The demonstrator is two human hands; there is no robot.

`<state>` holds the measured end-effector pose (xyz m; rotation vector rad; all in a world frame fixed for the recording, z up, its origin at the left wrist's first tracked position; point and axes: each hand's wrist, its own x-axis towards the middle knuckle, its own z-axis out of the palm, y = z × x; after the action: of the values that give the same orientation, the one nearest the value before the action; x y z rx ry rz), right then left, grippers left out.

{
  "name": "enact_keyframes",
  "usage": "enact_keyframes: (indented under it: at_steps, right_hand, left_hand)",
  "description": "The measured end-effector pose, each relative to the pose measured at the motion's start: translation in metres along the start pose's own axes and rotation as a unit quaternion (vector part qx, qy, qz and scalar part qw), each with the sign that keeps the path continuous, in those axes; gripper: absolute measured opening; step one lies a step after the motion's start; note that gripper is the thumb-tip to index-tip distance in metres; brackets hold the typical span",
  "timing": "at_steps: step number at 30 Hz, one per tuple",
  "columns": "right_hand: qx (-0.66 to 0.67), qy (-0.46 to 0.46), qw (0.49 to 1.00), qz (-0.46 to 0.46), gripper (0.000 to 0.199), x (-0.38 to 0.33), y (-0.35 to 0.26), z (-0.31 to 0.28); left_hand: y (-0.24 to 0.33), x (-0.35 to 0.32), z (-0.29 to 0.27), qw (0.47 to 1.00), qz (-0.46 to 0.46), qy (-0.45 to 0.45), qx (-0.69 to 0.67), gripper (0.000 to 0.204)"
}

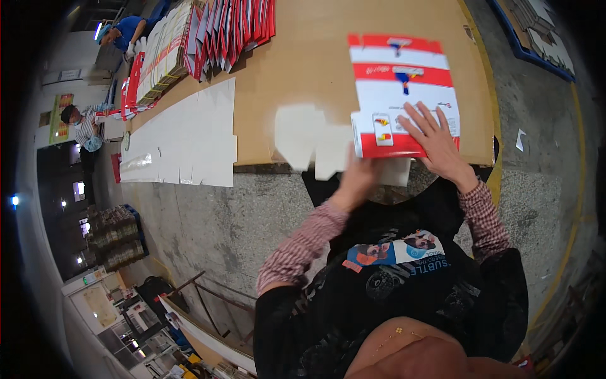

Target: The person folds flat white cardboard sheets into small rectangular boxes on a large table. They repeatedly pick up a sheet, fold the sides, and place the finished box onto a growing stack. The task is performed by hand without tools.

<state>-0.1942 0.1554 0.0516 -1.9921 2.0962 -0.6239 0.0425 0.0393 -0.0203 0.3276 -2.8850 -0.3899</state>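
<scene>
- Right hand (441, 146): fingers spread well apart, laid on the printed face of the red-and-white cardboard sheet (435, 91), lower right part; pressing from above, not wrapped round it.
- Left hand (358, 181): at the sheet's lower left corner, fingers motion-blurred; can't tell how far open, or whether they grip anything.
- Red-and-white cardboard sheet: on the table (303, 69), toward its right end and near the person's side, printed face up.
- White die-cut piece (298, 136): just left of the sheet (blurred too), poking past the table's near edge; can't tell if the two are joined.
- Big white sheet (183, 129): flat on the table's left, overhanging the near edge.
- Red folded cartons (237, 31): standing in a row, far left, beside strapped bundles (163, 54).
- Worker in blue (130, 28) and person in stripes (85, 129): background, left.
- White scrap (520, 139): floor (530, 183), right of the table.
</scene>
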Motion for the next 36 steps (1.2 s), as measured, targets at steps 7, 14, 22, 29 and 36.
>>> enact_keyframes:
  at_steps: [7, 14, 22, 29, 36]
  right_hand:
    - [0.125, 0.136, 0.982, -0.038, 0.074, -0.008, 0.028, 0.009]
    - [-0.113, 0.034, 0.993, -0.026, 0.069, -0.002, 0.018, 0.033]
    - [0.14, -0.016, 0.979, -0.148, 0.052, 0.06, -0.023, 0.053]
    - [0.117, -0.102, 0.958, -0.241, 0.06, 0.077, -0.034, 0.062]
    - [0.152, -0.101, 0.957, -0.225, 0.06, 0.075, -0.032, 0.059]
  left_hand:
    - [-0.087, 0.056, -0.1, 0.925, -0.118, -0.331, -0.141, 0.02]
    - [-0.136, 0.033, -0.09, 0.935, -0.211, -0.189, -0.216, 0.038]
    - [-0.055, -0.04, -0.054, 0.988, -0.141, 0.068, -0.005, 0.031]
    - [-0.084, -0.11, -0.096, 0.99, -0.009, -0.103, 0.096, 0.088]
    - [-0.072, -0.095, -0.027, 0.664, -0.495, 0.473, -0.3, 0.061]
